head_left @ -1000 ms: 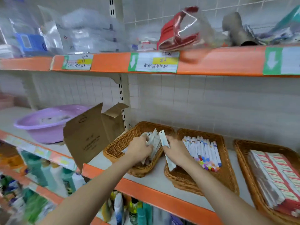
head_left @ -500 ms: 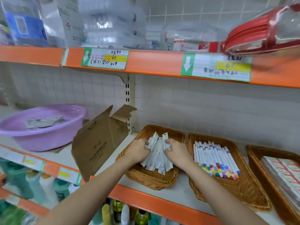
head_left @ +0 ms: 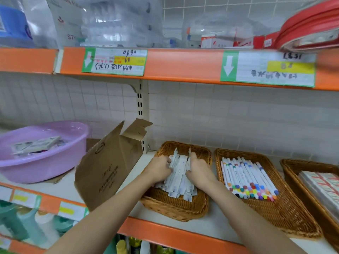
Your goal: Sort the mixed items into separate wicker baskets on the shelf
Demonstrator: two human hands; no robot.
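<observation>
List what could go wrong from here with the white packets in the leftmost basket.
Both the left hand and right hand squeeze the bundle of long white paper packets; a few jut past the others and could slip out. The leftmost brown wicker basket sits near the orange shelf edge, so pressing might nudge it forward.

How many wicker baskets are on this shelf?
3. The left wicker basket holds white packets under both hands, the middle wicker basket holds coloured-cap markers, and the right wicker basket is cut off by the frame edge; more may lie beyond.
</observation>
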